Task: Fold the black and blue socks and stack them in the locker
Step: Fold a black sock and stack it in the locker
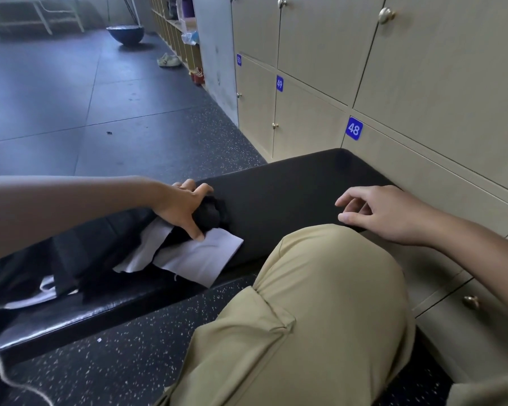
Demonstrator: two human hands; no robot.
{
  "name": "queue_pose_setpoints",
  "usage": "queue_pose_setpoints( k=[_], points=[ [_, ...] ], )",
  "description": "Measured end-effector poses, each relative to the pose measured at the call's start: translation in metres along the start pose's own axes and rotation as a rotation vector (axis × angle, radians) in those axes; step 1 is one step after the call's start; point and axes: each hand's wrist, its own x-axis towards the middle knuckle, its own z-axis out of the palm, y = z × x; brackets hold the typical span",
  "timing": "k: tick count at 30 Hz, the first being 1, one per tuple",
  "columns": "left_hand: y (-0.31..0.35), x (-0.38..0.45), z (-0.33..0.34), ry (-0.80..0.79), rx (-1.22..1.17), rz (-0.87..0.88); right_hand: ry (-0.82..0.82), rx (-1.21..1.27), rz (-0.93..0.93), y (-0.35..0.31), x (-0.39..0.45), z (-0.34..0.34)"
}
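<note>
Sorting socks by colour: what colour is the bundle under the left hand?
Black sock bundle, gripped by the left hand; head view.

Left hand around black sock on bench

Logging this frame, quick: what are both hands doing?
Left hand: grips a black sock.
Right hand: open, holding nothing, over the bench.
</note>
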Motion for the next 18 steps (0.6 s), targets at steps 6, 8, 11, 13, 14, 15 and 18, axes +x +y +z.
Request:
queue_pose_setpoints(
  k=[6, 8, 11, 13, 14, 15, 18],
  points=[
    [-0.005, -0.003, -0.005, 0.009, -0.198, 0.011, 0.0, -0.015, 0.006, 0.004, -0.003, -0.001],
    [-0.007, -0.004, -0.005, 0.036, -0.242, 0.035, 0.0, -0.019, 0.004, 0.004, -0.004, -0.002],
    [-0.008, -0.006, -0.005, 0.044, -0.308, 0.092, -0.001, -0.017, 0.01, 0.004, -0.005, -0.003],
    [-0.009, -0.007, -0.004, 0.057, -0.314, 0.115, -0.002, -0.026, 0.009, 0.004, -0.006, -0.003],
    [-0.011, -0.008, -0.004, 0.063, -0.319, 0.123, -0.003, -0.029, 0.009, 0.003, -0.007, -0.004],
    [-0.011, -0.01, -0.004, 0.069, -0.329, 0.136, -0.004, -0.029, 0.008, 0.003, -0.008, -0.004],
    [-0.012, -0.015, -0.009, 0.089, -0.371, 0.151, -0.001, -0.031, 0.003, 0.002, -0.01, -0.007]
  ],
)
